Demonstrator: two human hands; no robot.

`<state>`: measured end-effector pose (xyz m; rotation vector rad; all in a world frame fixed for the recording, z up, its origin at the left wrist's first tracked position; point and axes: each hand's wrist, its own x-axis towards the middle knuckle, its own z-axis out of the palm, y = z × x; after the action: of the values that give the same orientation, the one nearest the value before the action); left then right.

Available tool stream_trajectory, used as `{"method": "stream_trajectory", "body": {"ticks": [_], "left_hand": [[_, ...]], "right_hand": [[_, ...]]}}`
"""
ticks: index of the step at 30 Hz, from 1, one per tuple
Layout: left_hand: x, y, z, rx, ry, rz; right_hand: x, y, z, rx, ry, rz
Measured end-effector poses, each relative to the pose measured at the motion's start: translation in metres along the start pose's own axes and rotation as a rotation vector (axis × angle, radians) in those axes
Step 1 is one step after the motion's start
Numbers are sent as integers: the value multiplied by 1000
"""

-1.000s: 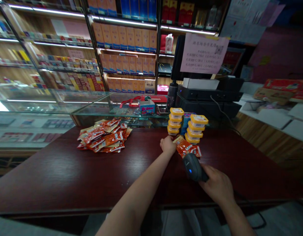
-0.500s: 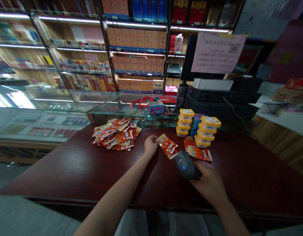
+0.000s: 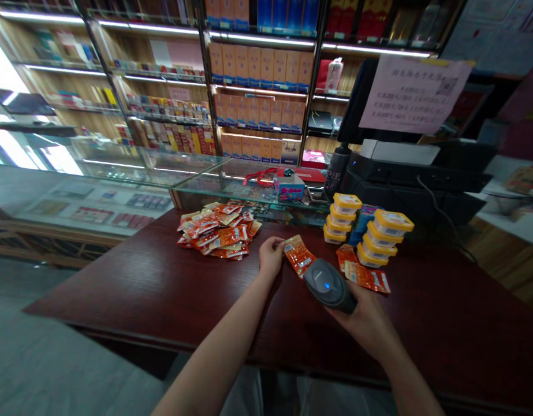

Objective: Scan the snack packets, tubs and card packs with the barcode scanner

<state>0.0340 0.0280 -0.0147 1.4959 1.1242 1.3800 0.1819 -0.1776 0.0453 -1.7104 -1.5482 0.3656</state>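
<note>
Between its fingertips, my left hand (image 3: pixel 271 256) pinches the corner of an orange snack packet (image 3: pixel 298 254) just above the dark wooden counter (image 3: pixel 131 289). My right hand (image 3: pixel 366 318) is wrapped round the handle of a grey barcode scanner (image 3: pixel 329 285) with a lit blue light. The scanner's head covers the near end of the packet. To the left lies a heap of similar orange packets (image 3: pixel 220 231). A few more packets (image 3: pixel 366 276) rest on the counter, right of the scanner.
Two stacks of yellow-lidded tubs (image 3: pixel 340 218) (image 3: pixel 385 237) stand behind the loose packets. A monitor with a paper sign (image 3: pixel 416 95) rises at the back right. A glass display case (image 3: pixel 205 179) borders the counter, with a small colourful box (image 3: pixel 291 189) on it.
The camera view has shifted, so the scene sits further right. The scanner has come closer over the packet, covering more of its near end. Both hands keep their holds.
</note>
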Motion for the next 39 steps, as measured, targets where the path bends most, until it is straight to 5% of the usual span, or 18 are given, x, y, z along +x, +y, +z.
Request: {"method": "stream_trajectory", "body": {"ticks": [9,14,20,27,32,39], "left_hand": [[-1,0,3,-93,17,-30],[-2,3,2,-193,47,-46],[-4,5,2,-261,107,-86],[5,15,-8,-358,226,-120],[46,45,-54,-341,331,-67],[107,60,-156,307,397,-104]], "right_hand": [[0,8,7,-23,33,-43],[-1,10,8,-320,100,-15],[-8,30,18,-570,431,-411],[-11,44,25,-559,410,-551],[-10,47,25,-552,375,-542],[-8,55,27,-583,389,-570]]}}
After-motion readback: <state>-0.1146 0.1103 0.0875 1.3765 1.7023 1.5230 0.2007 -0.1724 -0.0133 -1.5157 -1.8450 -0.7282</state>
